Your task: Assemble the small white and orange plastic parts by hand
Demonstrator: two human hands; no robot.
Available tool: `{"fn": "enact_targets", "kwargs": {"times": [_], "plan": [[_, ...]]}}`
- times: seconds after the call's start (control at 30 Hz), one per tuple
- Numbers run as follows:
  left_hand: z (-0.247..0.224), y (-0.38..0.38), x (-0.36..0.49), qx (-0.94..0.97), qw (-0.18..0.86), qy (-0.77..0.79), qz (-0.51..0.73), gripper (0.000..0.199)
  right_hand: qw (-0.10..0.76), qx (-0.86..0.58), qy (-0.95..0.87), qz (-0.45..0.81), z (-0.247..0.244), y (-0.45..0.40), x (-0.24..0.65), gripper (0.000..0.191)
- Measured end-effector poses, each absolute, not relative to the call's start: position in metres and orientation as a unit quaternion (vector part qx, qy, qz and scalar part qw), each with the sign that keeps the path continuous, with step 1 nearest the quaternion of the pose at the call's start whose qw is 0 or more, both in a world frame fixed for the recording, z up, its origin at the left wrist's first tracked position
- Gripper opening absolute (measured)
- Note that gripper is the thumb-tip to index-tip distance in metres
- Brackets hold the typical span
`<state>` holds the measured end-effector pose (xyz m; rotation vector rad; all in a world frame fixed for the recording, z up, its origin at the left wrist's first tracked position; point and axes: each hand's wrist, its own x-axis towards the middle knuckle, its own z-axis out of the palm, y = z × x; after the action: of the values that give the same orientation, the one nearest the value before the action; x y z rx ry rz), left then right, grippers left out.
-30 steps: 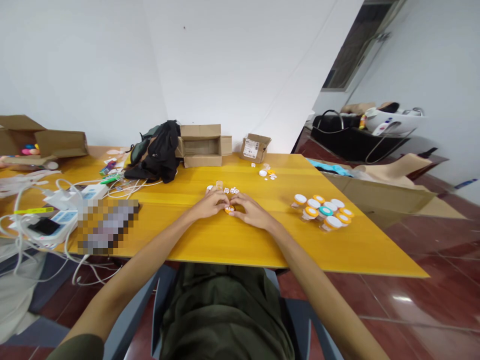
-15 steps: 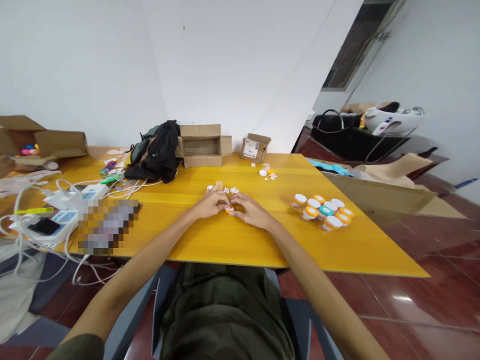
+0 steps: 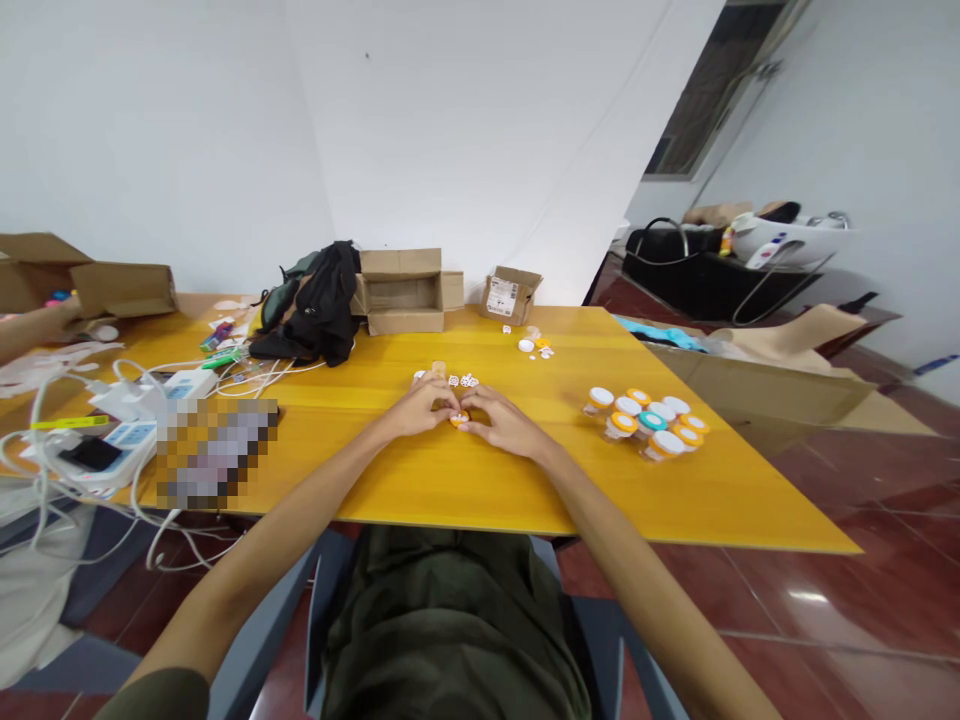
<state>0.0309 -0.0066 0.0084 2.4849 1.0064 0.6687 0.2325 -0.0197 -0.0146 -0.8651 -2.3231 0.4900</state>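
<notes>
Between my two hands, low over the table, is a small orange lid (image 3: 458,421) with something white on its top. My left hand (image 3: 422,408) has its thumb and index finger pinched together at the lid's left edge; whatever they grip is too small to name. My right hand (image 3: 504,422) curls around the lid's right side, thumb in front and fingers behind. Just beyond the fingers lie several small white cut-out pieces (image 3: 469,381) and a tan block-like piece (image 3: 438,369). A white round piece is partly covered by my left fingers.
Several clear jars with orange, white and teal lids (image 3: 651,421) stand at the right. Loose lids and white pieces (image 3: 545,352) lie farther back, near two cardboard boxes (image 3: 406,320). A black bag (image 3: 319,310), power strips (image 3: 135,432) and cables occupy the left. Another person's arm (image 3: 34,328) reaches toward a box.
Another person's arm has come in at the far left, by the open box. My hands and the orange lid stay in nearly the same place.
</notes>
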Motion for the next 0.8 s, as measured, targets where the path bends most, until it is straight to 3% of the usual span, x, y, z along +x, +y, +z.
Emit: {"fn": "enact_targets", "kwargs": {"times": [0.4, 0.8], "plan": [[0.013, -0.002, 0.023, 0.869, 0.155, 0.401, 0.245, 0.016, 0.305, -0.336, -0.872, 0.184, -0.014, -0.021, 0.233, 0.015], [0.015, -0.006, 0.021, 0.906, 0.044, 0.385, 0.171, 0.023, 0.312, -0.339, -0.868, 0.184, -0.014, -0.021, 0.232, 0.012]]}}
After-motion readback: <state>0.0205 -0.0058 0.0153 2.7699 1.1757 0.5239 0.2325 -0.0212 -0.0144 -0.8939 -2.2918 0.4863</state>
